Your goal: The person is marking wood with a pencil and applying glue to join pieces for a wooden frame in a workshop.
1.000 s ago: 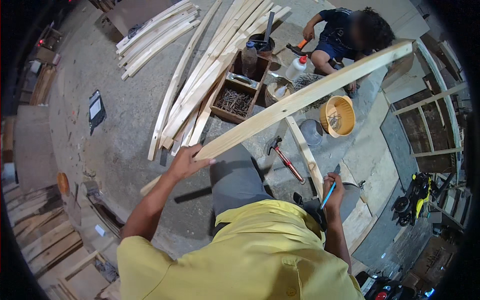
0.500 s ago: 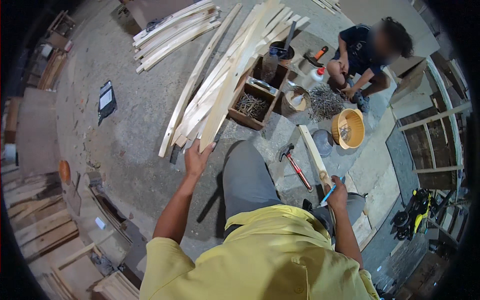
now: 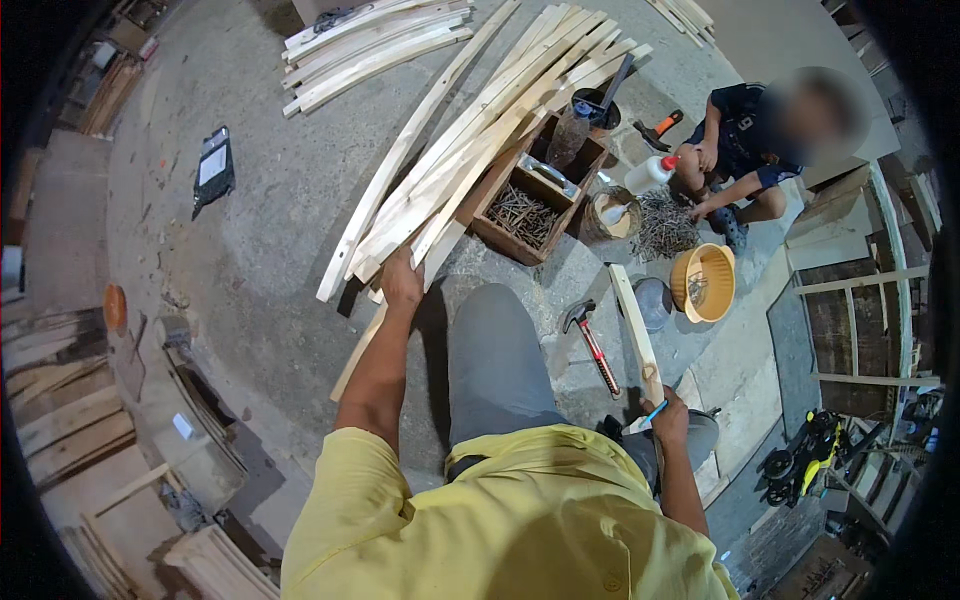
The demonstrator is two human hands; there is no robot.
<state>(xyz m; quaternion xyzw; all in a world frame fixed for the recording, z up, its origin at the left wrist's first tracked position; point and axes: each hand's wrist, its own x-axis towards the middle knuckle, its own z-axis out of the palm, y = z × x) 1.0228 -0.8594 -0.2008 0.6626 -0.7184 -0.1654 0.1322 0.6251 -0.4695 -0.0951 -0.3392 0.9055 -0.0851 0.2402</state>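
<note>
At the near end of a heap of pale wooden strips point(image 3: 440, 190), my left hand point(image 3: 402, 280) is closed around one strip. The near end of that strip point(image 3: 362, 352) shows past my left forearm, pointing toward me. By my right knee, my right hand point(image 3: 670, 420) grips a blue pen point(image 3: 654, 413) along with the near end of a short wooden batten point(image 3: 634, 322). The batten slants away from me across the floor. Left of it lies a claw hammer point(image 3: 594, 348) with a red and black handle.
A wooden box point(image 3: 520, 215) of nails stands beside the heap. Near it are a tin point(image 3: 608, 218), a white bottle point(image 3: 650, 175), loose nails point(image 3: 665, 222) and a yellow basket point(image 3: 712, 285). Another person point(image 3: 745, 140) crouches at right, one hand at the nails. More strips point(image 3: 370, 50) lie farther off.
My left hand has shifted its hold, and a strip has come toward me, its end now past my forearm. My right hand still holds the pen and batten. The whole view has shifted slightly.
</note>
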